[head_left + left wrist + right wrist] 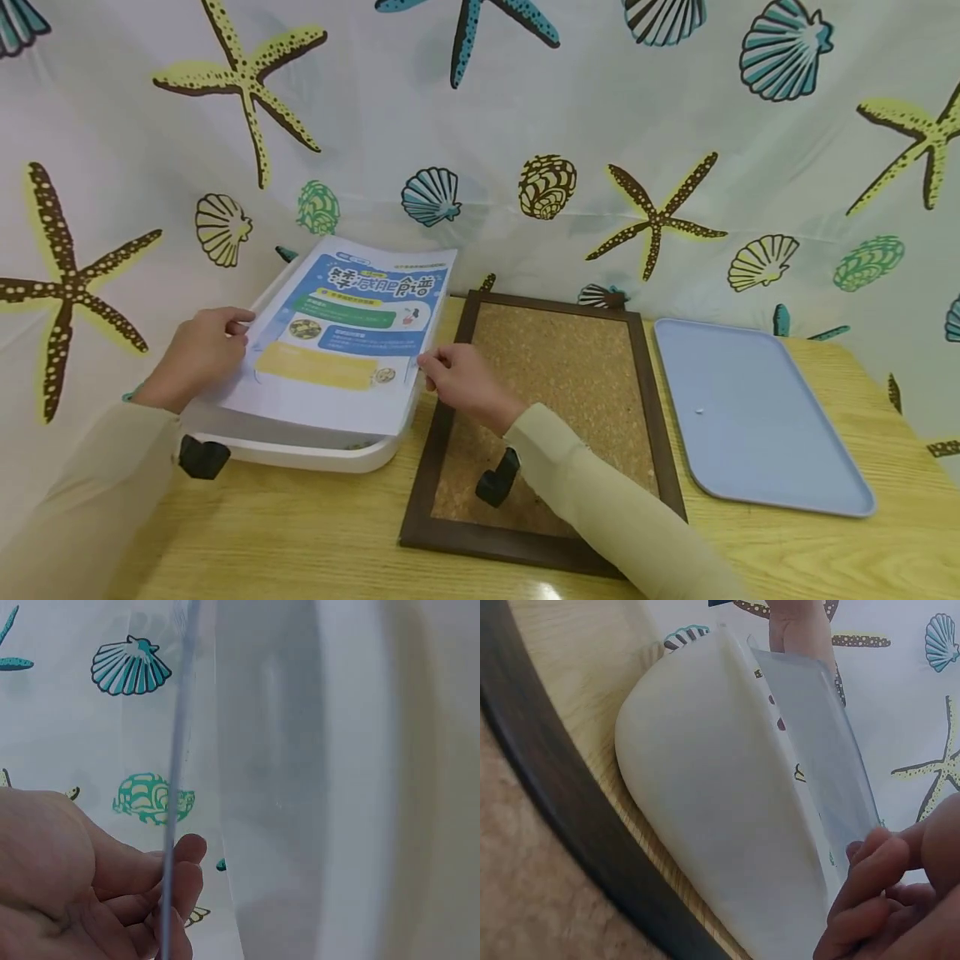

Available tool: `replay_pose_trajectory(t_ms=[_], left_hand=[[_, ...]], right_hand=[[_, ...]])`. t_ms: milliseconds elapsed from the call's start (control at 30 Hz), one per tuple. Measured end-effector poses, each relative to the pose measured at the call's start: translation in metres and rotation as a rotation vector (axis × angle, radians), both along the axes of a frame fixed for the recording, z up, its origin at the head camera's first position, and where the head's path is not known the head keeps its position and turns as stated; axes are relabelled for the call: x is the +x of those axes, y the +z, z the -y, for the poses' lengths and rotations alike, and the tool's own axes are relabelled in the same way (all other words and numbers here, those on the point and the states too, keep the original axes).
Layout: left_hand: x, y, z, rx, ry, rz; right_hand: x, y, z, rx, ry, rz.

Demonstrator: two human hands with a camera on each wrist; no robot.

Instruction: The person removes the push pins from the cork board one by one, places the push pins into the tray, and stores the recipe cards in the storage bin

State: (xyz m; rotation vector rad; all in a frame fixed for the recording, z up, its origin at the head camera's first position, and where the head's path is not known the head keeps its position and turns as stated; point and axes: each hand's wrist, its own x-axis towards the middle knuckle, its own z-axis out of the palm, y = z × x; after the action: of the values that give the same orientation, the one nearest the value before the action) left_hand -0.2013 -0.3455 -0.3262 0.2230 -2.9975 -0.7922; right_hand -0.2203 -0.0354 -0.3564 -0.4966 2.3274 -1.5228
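A printed sheet [352, 333] with blue, green and yellow blocks of print is held over a white plastic tub [315, 457], tilted, its far end higher. My left hand [204, 354] pinches the left edge of the sheet between thumb and fingers. In the left wrist view the sheet [174, 780] shows edge-on beside that thumb. My right hand [467, 379] pinches the opposite edge, above the tub's right side. The right wrist view shows the sheet [810, 712] rising above the tub's outer wall [705, 765]. Most of the tub's inside is hidden under the sheet.
A cork board with a dark brown frame [420, 500] lies right of the tub, beneath my right forearm. Farther right is a shallow light-blue tray [757, 417] with a small white speck on it. Behind the wooden table [262, 542] hangs a cloth [495, 125] printed with starfish and shells.
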Motion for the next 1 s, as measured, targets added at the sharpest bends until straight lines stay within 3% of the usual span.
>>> replay_pose_trajectory(t_ms=[367, 733, 1000], left_hand=[[0.000, -0.012, 0.022, 0.033, 0.069, 0.022], [0.002, -0.016, 0.021, 0.023, 0.095, 0.022], [0.003, -0.017, 0.015, 0.035, 0.131, 0.011]], right_hand=[[-0.002, -0.003, 0.026, 0.088, -0.008, -0.042], [-0.001, -0.004, 0.028, 0.194, -0.021, -0.078], [0.002, -0.005, 0.030, 0.231, -0.041, -0.164]])
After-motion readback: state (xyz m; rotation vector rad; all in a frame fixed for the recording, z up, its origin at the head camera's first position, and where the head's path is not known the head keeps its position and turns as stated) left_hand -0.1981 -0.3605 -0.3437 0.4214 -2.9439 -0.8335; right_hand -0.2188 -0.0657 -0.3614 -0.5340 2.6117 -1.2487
